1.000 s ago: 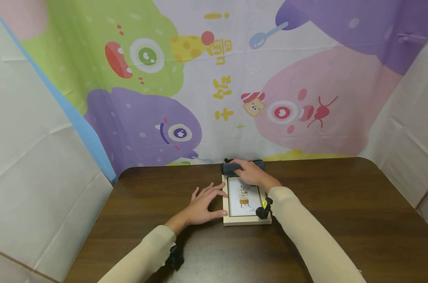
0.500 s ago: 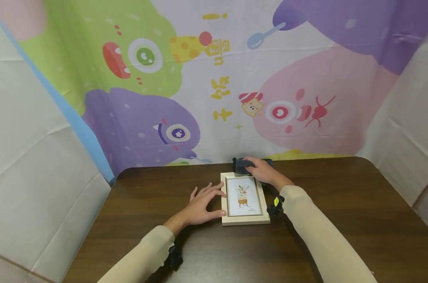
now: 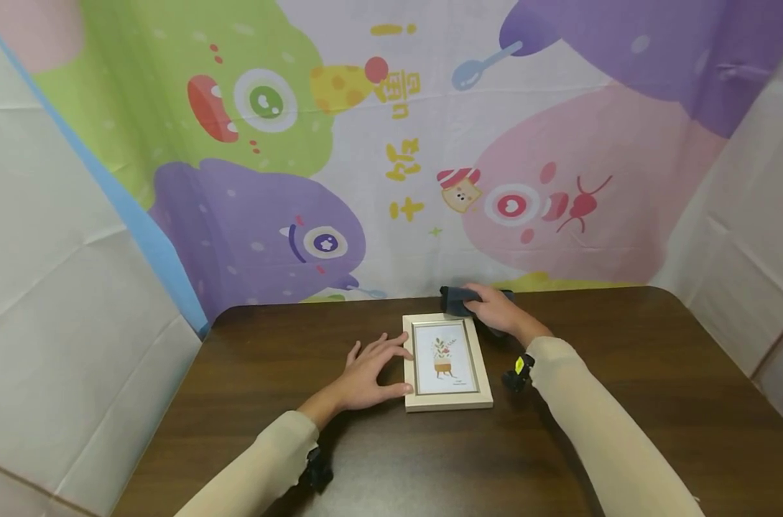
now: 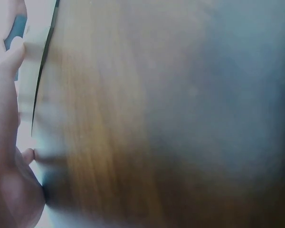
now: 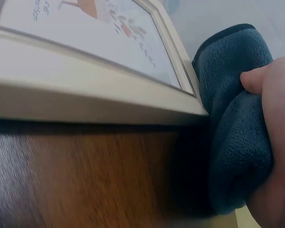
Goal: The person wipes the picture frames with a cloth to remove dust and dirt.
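A picture frame (image 3: 447, 402) with a pale wooden border lies face up on the table, showing a drawing of a potted plant. My left hand (image 3: 365, 377) rests at its left edge, fingers spread and the tips touching the border. In the left wrist view the thumb (image 4: 12, 54) lies against the frame's side. My right hand (image 3: 498, 310) grips a folded dark blue-grey cloth (image 3: 455, 301) at the frame's far right corner. The right wrist view shows the plush cloth (image 5: 235, 137) bunched under the thumb, against the frame's corner (image 5: 192, 102).
The dark brown wooden table (image 3: 365, 459) carries the frame. Behind its far edge hangs a cartoon-printed curtain (image 3: 417, 258). Pale sheets (image 3: 75, 287) line the sides. Each wrist wears a small black camera (image 3: 516, 375).
My right hand has slid the cloth rightwards along the frame's far edge, off its top left corner. The left hand has stayed in place at the left edge.
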A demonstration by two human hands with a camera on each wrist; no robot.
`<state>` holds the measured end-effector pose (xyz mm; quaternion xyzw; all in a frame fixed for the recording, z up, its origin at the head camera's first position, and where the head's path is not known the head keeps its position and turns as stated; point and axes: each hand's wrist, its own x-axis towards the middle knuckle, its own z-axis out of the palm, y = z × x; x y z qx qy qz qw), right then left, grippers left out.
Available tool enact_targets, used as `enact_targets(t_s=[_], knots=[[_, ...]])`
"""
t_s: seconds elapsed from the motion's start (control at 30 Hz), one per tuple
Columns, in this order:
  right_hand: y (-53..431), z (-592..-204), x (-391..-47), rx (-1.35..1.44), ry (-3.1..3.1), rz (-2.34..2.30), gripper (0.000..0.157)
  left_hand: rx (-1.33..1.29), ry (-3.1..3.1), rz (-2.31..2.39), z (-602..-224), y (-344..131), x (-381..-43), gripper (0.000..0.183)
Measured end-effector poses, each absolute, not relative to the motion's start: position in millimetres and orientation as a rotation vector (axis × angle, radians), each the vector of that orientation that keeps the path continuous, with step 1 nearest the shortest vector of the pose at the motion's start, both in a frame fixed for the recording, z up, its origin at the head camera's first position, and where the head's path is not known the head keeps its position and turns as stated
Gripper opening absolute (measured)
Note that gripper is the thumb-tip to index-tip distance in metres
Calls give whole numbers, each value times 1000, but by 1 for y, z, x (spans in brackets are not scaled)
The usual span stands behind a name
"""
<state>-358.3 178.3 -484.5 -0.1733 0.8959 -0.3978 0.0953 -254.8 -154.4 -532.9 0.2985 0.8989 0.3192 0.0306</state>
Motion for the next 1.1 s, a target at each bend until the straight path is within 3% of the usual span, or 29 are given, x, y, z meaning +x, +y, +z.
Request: enact_targets(t_s=[0.63,1.1], knots=[[131,-477,-347,-562,2810,-939,48,814,2727,899,-518,-151,-251,52],[90,-480,-343,-619,2808,-881,44,922,2733,983,-524,-154,-251,57]])
